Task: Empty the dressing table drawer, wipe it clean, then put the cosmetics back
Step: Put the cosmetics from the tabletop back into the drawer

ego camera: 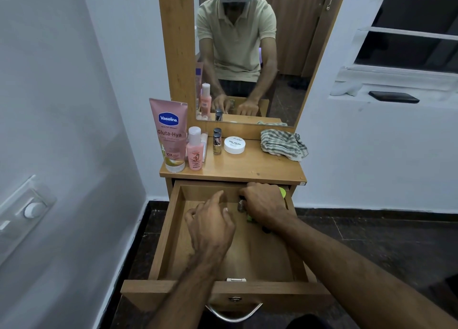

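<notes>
Reaching into the drawer (pixel 163 232), the right hand (pixel 266 203) is curled around a small bottle (pixel 241 205). The left hand (pixel 210 223) is held loosely open above the drawer floor, gripping nothing.

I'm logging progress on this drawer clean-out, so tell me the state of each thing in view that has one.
drawer: pulled open, a few items left at back right
left hand: over the drawer, holding nothing
right hand: gripping a small bottle
Vaseline tube: standing on its cap, closed
pink bottle: upright, capped
nail polish bottles: upright, capped
white jar: lid on
striped cloth: crumpled on the tabletop
</notes>
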The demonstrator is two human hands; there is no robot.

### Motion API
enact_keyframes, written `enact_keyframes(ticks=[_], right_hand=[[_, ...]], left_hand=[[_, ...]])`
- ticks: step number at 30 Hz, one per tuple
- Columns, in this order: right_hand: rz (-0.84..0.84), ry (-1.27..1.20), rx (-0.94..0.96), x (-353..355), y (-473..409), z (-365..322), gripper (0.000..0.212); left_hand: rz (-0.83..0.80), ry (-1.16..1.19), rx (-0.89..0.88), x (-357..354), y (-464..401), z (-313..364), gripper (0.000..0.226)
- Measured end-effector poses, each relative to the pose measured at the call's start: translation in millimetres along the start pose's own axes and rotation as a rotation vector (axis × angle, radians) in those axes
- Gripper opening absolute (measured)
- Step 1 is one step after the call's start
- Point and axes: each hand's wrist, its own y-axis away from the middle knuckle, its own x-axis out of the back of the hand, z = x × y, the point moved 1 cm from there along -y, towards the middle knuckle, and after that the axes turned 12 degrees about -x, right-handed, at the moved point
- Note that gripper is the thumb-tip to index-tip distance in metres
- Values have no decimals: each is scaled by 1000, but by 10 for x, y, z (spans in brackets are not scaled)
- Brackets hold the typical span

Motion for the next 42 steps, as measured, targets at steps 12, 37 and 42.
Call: enact_keyframes(ticks=[12,37,42], right_hand=[[123,-91,27,258,76,26,20],[175,-443,-101,862,-600,-332,21],[36,-421,-35,974,-441,-187,27]], left_hand=[[30,14,-2,5,3,2,47],[22,4,-17,-19,-20,-23,47],[-1,-23,-15,-15,-11,-10,46]])
